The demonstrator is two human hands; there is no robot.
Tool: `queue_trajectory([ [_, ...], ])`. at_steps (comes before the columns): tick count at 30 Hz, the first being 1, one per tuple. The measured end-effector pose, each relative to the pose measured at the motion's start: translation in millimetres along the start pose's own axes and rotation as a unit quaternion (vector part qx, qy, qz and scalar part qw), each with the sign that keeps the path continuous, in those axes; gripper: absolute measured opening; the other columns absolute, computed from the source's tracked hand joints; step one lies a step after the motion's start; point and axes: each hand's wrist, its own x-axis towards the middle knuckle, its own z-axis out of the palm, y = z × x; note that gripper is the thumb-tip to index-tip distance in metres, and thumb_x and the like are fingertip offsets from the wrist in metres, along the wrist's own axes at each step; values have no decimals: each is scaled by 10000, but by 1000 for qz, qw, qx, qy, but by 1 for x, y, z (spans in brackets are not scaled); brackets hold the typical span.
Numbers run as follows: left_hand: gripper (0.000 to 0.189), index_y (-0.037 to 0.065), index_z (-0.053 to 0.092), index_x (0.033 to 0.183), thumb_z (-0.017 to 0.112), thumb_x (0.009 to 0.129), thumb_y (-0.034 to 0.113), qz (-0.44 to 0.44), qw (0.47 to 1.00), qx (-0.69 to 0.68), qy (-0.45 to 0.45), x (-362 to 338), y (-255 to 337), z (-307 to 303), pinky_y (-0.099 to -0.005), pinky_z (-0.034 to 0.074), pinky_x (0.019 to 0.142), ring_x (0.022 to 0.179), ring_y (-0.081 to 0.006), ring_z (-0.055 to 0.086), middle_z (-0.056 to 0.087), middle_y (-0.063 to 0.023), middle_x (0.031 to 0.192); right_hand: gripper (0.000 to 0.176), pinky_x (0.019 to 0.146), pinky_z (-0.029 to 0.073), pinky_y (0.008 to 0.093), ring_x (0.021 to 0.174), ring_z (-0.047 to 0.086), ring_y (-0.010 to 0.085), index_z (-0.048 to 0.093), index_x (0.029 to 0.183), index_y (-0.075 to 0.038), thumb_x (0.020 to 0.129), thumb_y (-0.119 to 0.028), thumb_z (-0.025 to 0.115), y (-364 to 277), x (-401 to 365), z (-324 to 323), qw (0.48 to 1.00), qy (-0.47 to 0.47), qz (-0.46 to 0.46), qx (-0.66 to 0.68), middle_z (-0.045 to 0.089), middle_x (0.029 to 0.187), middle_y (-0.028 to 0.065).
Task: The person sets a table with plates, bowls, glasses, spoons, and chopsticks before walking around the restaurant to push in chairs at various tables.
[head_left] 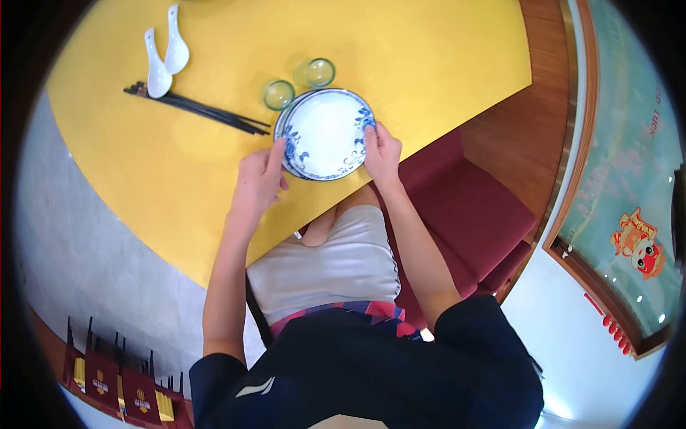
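Plainly, the left hand (261,179) clasped the left rim of the round white porcelain plate with blue floral border (325,132), and the right hand (382,154) clasped its right rim. The plate, round and so without a long axis, lay at centre frame between them, equally near to both, on the yellow table (429,57). A second rim showed underneath at its left; how many were stacked was unclear. Just above stood two small green glass cups (279,94). Black chopsticks (200,109) and two white ceramic spoons (157,68) lay at upper left.
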Motion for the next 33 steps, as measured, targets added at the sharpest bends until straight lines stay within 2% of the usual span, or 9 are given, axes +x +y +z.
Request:
queue_trajectory([
  [4, 501, -50, 620, 798, 537, 999, 401, 10, 999, 40, 32, 1, -6, 13, -283, 474, 388, 519, -137, 617, 589, -84, 608, 259, 512, 458, 421, 555, 569, 376, 537, 763, -2, 929, -184, 617, -25, 12, -31, 972, -95, -88, -195, 568, 628, 192],
  [7, 504, -35, 626, 807, 501, 1013, 408, 28, 994, 85, 57, 3, -20, 21, -267, 459, 378, 494, -120, 595, 593, -74, 604, 225, 506, 436, 375, 520, 543, 309, 545, 791, -6, 933, -165, 619, -19, 26, -49, 970, -139, -165, -114, 531, 611, 170],
  [9, 510, -26, 605, 769, 456, 1032, 385, 21, 996, 44, 76, 3, -25, 14, -261, 451, 364, 428, -113, 534, 597, -83, 577, 230, 507, 437, 396, 524, 546, 314, 538, 770, -18, 922, -165, 628, -13, 29, -53, 979, -170, -101, -41, 529, 619, 165],
  [14, 636, -9, 569, 715, 305, 1051, 462, 39, 996, 46, 64, 7, -37, -4, -258, 435, 333, 357, -102, 446, 576, -99, 515, 228, 534, 451, 409, 568, 564, 309, 532, 755, -42, 911, -175, 631, 2, 38, -73, 956, -145, -254, -12, 542, 661, 151],
  [19, 724, 6, 558, 678, 230, 1043, 539, 4, 995, 62, 82, 4, -21, 0, -247, 418, 318, 334, -97, 417, 558, -95, 487, 189, 501, 457, 347, 520, 563, 258, 574, 799, -34, 915, -162, 650, 41, 62, -139, 991, -57, -97, 70, 563, 643, 138],
  [23, 651, 19, 542, 606, 373, 1040, 474, -15, 995, 95, 41, 11, -31, -18, -259, 412, 308, 331, -100, 415, 554, -108, 473, 241, 464, 417, 287, 469, 510, 94, 602, 791, 5, 953, -173, 622, 80, 110, -188, 994, 103, -37, 11, 555, 552, 100],
  [24, 616, 31, 536, 578, 442, 1029, 439, -23, 995, 73, 57, 10, -29, -16, -263, 403, 302, 328, -101, 407, 558, -113, 472, 259, 466, 425, 287, 471, 535, 99, 596, 776, 5, 960, -176, 612, 93, 124, -196, 991, 131, -30, 11, 565, 549, 88],
  [25, 613, 37, 538, 581, 443, 1029, 444, -33, 995, 72, 60, 10, -26, -14, -260, 399, 304, 324, -101, 402, 565, -116, 479, 275, 468, 434, 386, 482, 571, 306, 577, 759, 3, 941, -200, 617, 97, 139, -207, 988, 154, -23, 7, 542, 576, 181],
  [33, 615, 30, 565, 622, 436, 1024, 478, -39, 994, 79, 57, 10, -16, -6, -276, 405, 309, 337, -118, 426, 577, -115, 503, 335, 598, 511, 380, 616, 664, 296, 635, 834, -1, 964, -300, 560, 111, 192, -243, 981, 176, 79, 1, 659, 661, 131],
])
